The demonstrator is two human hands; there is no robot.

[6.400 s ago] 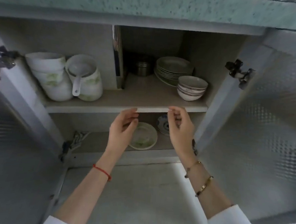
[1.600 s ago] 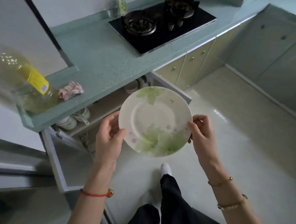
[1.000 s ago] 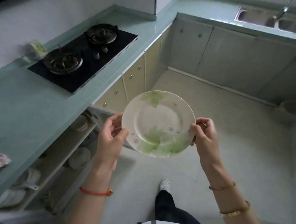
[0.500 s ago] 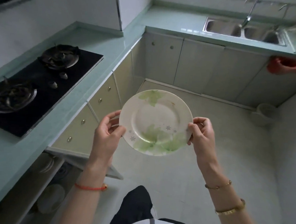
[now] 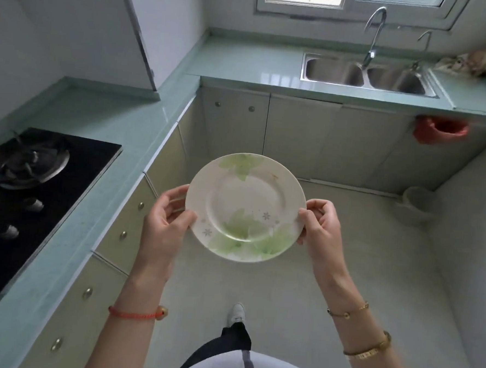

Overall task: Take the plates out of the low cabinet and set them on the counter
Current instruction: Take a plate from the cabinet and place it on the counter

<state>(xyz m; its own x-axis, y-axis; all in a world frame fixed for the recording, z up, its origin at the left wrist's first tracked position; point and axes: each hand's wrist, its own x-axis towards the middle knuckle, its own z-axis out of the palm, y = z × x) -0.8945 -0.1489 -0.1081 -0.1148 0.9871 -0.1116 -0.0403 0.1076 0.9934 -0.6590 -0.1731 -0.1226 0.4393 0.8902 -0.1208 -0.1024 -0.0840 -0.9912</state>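
Since the earlier frames, the view had been swung off the open cabinet, now out of sight, toward the sink (image 5: 368,75) corner. One plate (image 5: 244,206) was held face up over the floor, well clear of the counter (image 5: 106,124). Its left rim was pinched by the left hand (image 5: 165,221), its right rim by the right hand (image 5: 320,225), both curled closed on it. Nothing had yet been set down on the counter as far as could be seen; this plate was judged still in transit, with more presumably left in the cabinet.
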